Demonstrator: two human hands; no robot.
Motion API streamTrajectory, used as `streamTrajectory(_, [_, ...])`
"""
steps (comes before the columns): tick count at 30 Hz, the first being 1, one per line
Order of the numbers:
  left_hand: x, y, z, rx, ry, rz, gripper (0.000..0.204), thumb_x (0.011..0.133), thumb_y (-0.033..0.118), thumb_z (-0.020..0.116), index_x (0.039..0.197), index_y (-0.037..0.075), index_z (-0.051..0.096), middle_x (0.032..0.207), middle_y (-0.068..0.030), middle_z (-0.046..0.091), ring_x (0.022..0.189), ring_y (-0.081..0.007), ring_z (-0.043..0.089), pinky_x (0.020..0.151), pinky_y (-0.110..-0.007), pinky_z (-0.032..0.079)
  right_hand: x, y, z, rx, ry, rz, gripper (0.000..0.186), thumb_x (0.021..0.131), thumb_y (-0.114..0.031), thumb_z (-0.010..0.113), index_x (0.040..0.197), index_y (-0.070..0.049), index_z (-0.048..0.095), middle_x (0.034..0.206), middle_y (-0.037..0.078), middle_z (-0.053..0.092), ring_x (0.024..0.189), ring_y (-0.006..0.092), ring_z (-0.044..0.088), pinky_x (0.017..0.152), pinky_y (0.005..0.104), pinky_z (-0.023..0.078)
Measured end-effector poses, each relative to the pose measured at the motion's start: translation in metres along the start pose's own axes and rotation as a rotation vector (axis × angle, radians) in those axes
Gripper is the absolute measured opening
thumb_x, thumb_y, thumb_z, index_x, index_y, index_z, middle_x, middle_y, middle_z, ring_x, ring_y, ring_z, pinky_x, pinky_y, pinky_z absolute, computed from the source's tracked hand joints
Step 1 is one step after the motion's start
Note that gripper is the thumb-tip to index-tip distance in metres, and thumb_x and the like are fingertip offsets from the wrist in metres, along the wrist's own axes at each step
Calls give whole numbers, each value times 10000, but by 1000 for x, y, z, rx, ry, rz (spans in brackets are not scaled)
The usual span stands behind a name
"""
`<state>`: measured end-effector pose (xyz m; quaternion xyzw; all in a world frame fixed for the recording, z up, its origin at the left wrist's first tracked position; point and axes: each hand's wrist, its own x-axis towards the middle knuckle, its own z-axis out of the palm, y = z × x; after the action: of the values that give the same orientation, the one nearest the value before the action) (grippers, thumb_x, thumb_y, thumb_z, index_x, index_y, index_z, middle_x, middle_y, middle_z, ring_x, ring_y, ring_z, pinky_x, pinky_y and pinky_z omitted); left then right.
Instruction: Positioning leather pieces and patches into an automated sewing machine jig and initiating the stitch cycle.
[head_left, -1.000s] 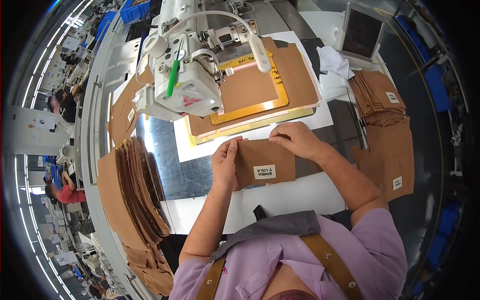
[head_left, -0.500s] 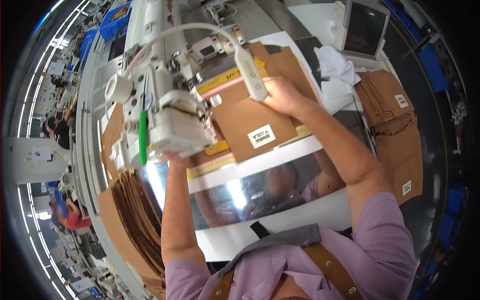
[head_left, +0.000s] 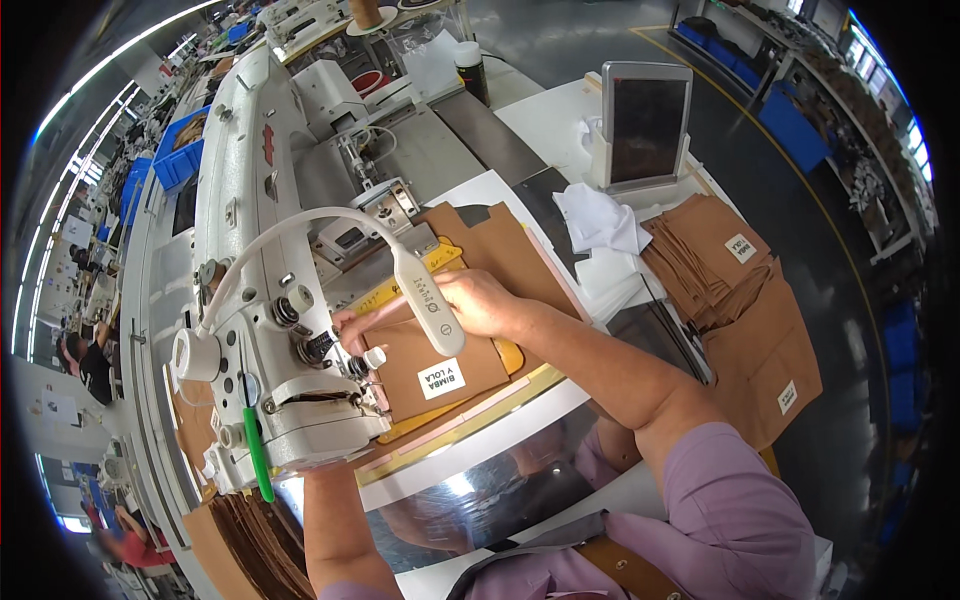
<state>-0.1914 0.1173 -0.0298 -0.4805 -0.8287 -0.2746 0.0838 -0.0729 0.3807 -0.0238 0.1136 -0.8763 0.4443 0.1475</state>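
— Firstly, item one: where did the brown fabric piece [head_left: 440,365] with its white label lie?
— Flat on the yellow template [head_left: 515,358], on the bench [head_left: 520,420], under the white sewing machine [head_left: 260,300].
— And the hands?
— Right hand [head_left: 470,300] pressed on the piece, fingers extended toward the needle. Left hand was hidden behind the machine head; grip could not be told.

This is a garment factory floor. A white industrial sewing machine [head_left: 270,300] stands on a work table [head_left: 520,130], with stacks of cut brown fabric pieces [head_left: 720,265] beside it. Blue bins [head_left: 180,160] and more sewing stations with seated workers [head_left: 85,355] line the aisle at left.
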Motion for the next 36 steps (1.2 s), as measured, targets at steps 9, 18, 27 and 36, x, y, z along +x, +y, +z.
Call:
streamTrajectory(9, [-31,-19,5,-394,3,-68,201,795,114,850,900,40,695,1056,-124,602,1060,-283,579,931,-404,463,-6,18,-4,-165,121,-46,118,852,-231,769,912,-129,773,962,55,726,981,268,681,876,429,525])
streamTrajectory(18, [-28,-27,8,-314,76,-195,196,793,104,843,890,43,684,1039,-122,602,1041,-279,579,922,-397,463,-15,32,-6,-125,285,58,91,789,-202,823,801,-131,767,893,69,689,910,298,646,849,422,521])
streamTrajectory(27, [-34,-29,12,-192,155,-272,191,791,94,836,880,47,673,1023,-120,603,1022,-275,578,913,-391,464,-9,27,-7,-114,296,203,61,834,-155,783,833,-97,763,916,81,678,903,291,671,817,410,537])
streamTrajectory(36, [-40,-35,12,-110,220,-262,188,789,84,828,870,50,662,1006,-119,603,1004,-271,578,904,-385,464,-3,26,2,-194,341,250,72,783,-170,788,797,-114,746,904,66,673,892,289,680,805,422,549])
